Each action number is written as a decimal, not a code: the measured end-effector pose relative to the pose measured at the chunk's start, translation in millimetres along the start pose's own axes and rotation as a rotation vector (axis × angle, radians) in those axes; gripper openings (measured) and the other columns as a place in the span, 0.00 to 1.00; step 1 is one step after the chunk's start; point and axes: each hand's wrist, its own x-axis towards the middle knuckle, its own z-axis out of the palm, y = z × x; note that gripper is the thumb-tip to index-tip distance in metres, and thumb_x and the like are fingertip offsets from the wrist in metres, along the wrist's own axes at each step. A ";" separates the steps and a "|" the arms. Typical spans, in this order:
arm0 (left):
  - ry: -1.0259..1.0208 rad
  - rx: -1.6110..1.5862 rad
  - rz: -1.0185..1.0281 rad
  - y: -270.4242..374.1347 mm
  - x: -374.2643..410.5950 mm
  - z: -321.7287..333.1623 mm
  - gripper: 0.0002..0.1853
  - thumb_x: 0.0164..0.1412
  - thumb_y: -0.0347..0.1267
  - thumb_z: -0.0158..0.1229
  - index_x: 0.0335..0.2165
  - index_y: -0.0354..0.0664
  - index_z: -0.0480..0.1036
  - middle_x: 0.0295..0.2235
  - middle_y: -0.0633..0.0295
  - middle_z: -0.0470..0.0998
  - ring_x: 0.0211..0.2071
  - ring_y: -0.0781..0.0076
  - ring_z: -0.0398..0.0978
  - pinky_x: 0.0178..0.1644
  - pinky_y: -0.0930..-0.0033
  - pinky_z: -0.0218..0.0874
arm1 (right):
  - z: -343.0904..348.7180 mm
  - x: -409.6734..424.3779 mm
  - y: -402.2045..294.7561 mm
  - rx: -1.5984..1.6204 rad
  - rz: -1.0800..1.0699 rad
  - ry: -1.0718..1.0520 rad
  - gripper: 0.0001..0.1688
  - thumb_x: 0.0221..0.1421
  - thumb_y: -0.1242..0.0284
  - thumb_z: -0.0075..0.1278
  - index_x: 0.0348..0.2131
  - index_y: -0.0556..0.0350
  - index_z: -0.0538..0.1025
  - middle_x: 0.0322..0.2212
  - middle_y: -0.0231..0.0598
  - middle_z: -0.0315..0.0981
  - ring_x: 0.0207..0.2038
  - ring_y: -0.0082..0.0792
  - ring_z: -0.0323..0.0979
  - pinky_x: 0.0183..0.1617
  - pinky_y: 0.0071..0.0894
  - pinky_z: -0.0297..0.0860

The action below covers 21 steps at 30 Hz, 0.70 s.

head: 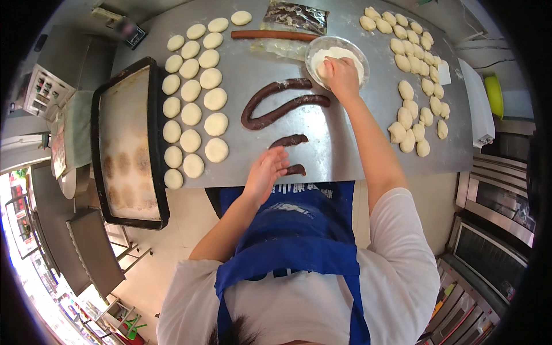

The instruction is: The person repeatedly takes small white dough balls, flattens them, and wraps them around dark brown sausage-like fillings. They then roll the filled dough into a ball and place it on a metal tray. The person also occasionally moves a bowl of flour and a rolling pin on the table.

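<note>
My right hand (343,75) reaches into a bowl of white flour (360,51), its fingers on a pale dough piece (322,69) lying against the flour. My left hand (268,172) hovers near the table's front edge, fingers loosely spread, beside two short pieces of dark brown filling (290,141); it partly hides them. Beyond it a long rope of the same filling (258,123) lies bent in a U. Flattened round dough pieces (216,150) lie in columns on the left. Smaller dough lumps (405,117) are scattered on the right, many touching.
A black-rimmed baking tray (160,181) stands at the table's left edge. A brown rolling pin (271,34), a clear plastic bag (280,48) and a bag of dark filling (295,16) lie at the back. A white scraper (444,74) is among the right-hand lumps.
</note>
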 end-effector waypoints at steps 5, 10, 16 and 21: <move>-0.082 -0.087 -0.015 -13.8 -3.2 -9.2 0.25 0.75 0.40 0.49 0.60 0.32 0.65 0.56 0.53 0.72 0.55 0.62 0.72 0.62 0.59 0.64 | -2.6 -2.4 1.2 -0.141 -0.057 0.016 0.16 0.65 0.64 0.50 0.41 0.50 0.85 0.34 0.46 0.83 0.44 0.53 0.75 0.49 0.53 0.70; -0.158 -0.322 0.028 22.2 22.9 23.8 0.30 0.78 0.44 0.41 0.63 0.29 0.60 0.61 0.49 0.67 0.63 0.55 0.67 0.69 0.53 0.59 | -49.1 -44.9 -94.0 0.440 0.086 0.065 0.14 0.65 0.68 0.49 0.39 0.54 0.84 0.38 0.52 0.80 0.43 0.54 0.73 0.52 0.51 0.67; -0.168 -0.570 -0.002 36.7 20.4 40.6 0.29 0.79 0.49 0.31 0.62 0.40 0.62 0.61 0.55 0.68 0.64 0.61 0.65 0.69 0.55 0.58 | -69.1 -130.5 -174.2 0.728 0.012 -0.146 0.15 0.66 0.69 0.48 0.46 0.55 0.82 0.49 0.44 0.80 0.60 0.50 0.70 0.64 0.50 0.60; -0.087 -0.482 0.082 10.6 4.6 34.2 0.22 0.79 0.43 0.41 0.60 0.42 0.63 0.56 0.57 0.72 0.56 0.65 0.73 0.59 0.59 0.68 | -58.1 -141.6 -200.6 0.608 -0.041 -0.180 0.16 0.67 0.68 0.45 0.45 0.57 0.79 0.53 0.45 0.77 0.60 0.51 0.70 0.66 0.50 0.60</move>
